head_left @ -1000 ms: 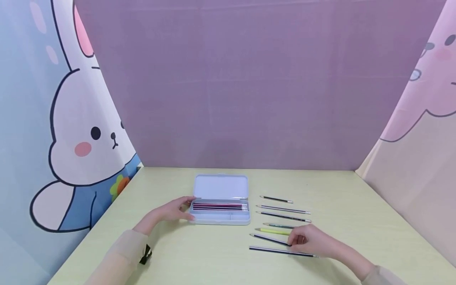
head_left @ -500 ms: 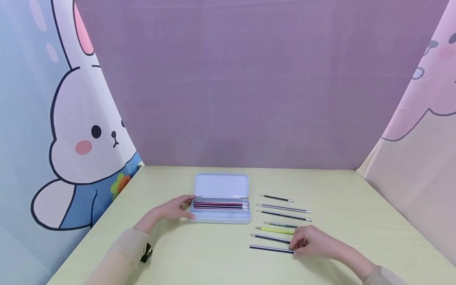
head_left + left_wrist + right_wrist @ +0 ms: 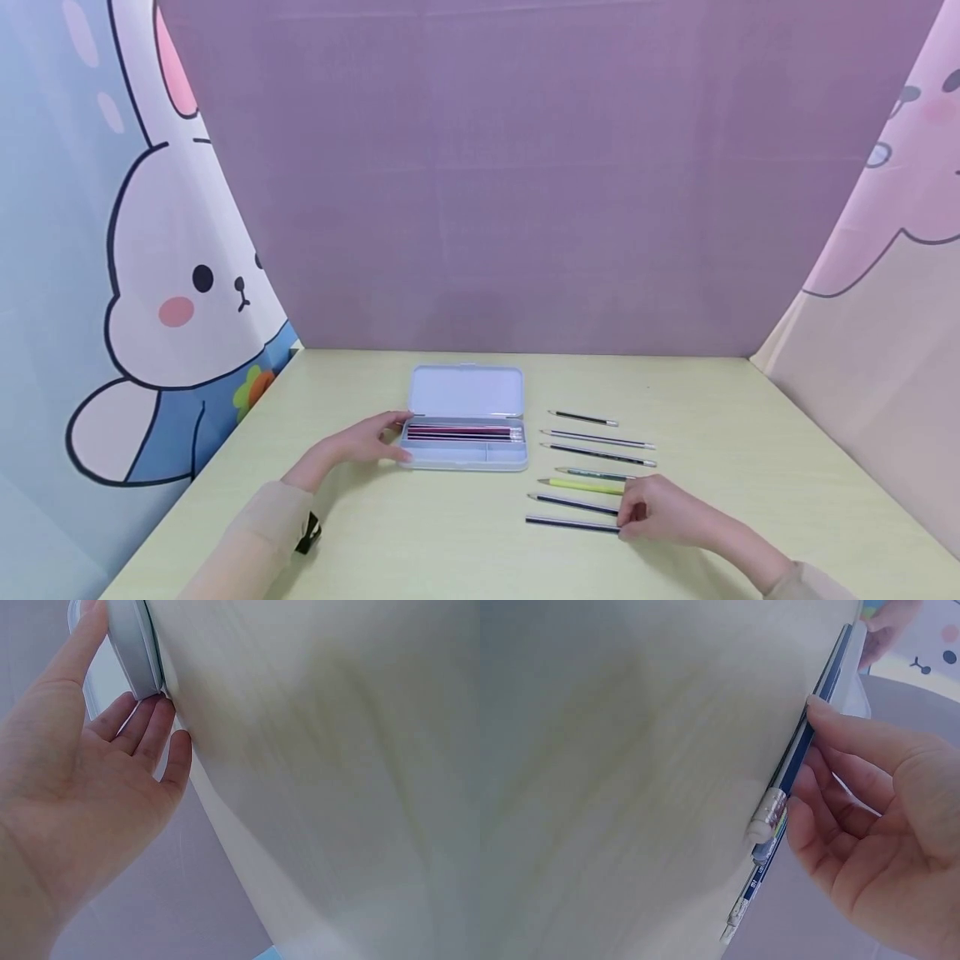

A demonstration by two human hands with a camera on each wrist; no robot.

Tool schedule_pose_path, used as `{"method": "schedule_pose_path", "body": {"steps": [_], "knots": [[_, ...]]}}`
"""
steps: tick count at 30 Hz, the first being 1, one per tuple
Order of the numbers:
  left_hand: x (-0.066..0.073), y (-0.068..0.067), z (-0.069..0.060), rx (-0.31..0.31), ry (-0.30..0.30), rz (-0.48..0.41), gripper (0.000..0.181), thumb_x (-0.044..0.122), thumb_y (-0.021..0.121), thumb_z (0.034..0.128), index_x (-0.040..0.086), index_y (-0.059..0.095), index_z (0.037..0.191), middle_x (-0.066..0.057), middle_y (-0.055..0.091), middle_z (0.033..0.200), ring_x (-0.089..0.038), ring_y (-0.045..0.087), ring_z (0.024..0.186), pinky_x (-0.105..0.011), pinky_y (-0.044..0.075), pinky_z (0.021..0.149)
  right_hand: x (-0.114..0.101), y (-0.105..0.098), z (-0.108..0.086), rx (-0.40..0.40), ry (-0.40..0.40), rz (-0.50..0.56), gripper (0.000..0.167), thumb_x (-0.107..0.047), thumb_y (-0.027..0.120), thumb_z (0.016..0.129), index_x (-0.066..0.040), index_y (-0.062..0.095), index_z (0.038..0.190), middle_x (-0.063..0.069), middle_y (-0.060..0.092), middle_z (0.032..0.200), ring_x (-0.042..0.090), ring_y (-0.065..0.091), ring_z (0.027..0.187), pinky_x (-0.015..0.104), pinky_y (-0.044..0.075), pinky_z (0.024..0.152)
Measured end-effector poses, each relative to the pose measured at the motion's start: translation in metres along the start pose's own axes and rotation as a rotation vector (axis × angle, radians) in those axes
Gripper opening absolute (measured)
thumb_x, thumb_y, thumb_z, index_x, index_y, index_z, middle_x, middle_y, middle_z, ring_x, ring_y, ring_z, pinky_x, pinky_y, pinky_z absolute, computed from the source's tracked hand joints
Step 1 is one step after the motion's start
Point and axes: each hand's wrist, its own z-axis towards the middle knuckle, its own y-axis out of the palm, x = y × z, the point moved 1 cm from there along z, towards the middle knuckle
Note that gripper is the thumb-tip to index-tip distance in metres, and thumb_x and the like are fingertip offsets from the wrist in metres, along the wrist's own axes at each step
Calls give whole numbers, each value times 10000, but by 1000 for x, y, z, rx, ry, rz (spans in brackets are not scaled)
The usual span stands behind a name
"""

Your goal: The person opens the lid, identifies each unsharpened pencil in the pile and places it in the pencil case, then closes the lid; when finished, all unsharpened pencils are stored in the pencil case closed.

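Note:
My left hand (image 3: 366, 442) grips the left end of an open, pale blue pencil case (image 3: 465, 390), thumb at the front corner and fingers at the back. Several dark and reddish striped pencils (image 3: 461, 432) lie in its rear compartment. My right hand (image 3: 660, 510) pinches the eraser-end half of the nearest dark striped pencil (image 3: 572, 524), which is low at the table surface. In the right wrist view its thumb lies along that pencil (image 3: 799, 750), and a white eraser in a silver ferrule shows below. Just behind it lies another dark striped pencil (image 3: 570, 503), partly hidden by the hand.
A yellow-green pencil (image 3: 585, 485), a short greenish pencil (image 3: 592, 473) and several darker pencils (image 3: 597, 454) lie in a rough column right of the case. The pale table (image 3: 360, 550) ends at a purple backdrop (image 3: 525, 208), with printed cloths at both sides.
My right hand has slid slightly to the right along the nearest pencil, covering its eraser end. The left hand and the case stay in place.

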Motion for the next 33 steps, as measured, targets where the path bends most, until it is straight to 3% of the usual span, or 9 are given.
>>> {"method": "schedule_pose_path", "body": {"steps": [6,17,28,33], "knots": [[2,0,-1,-2,-4,-14,833,388,748,775,21,365,1417,-183,446,1393,-343,443,1240,-551,310,1068,2,-2,-2,-3,-40,-3,37,-100,697,816,-113,665,805,-107,573,761,-65,504,678,167,484,563],[4,-3,-2,-6,16,-8,820,368,742,788,1,358,1413,-205,443,1389,-362,444,1237,-558,321,1056,3,-12,-4,26,-30,5,48,-100,641,874,-146,627,871,-91,625,778,-58,512,681,184,485,567],[0,-2,0,-7,24,-15,814,357,745,787,5,361,1413,-189,460,1374,-336,463,1212,-542,359,1032,-1,-14,1,167,-77,12,67,-75,565,927,-141,559,926,-1,580,788,-18,494,694,190,462,523],[0,-1,0,-1,1,-13,828,390,747,777,24,367,1415,-163,463,1377,-314,461,1216,-533,355,1040,-1,-13,6,222,-88,-26,60,-109,580,923,-163,561,905,-61,577,809,-27,483,701,180,448,547]]}}
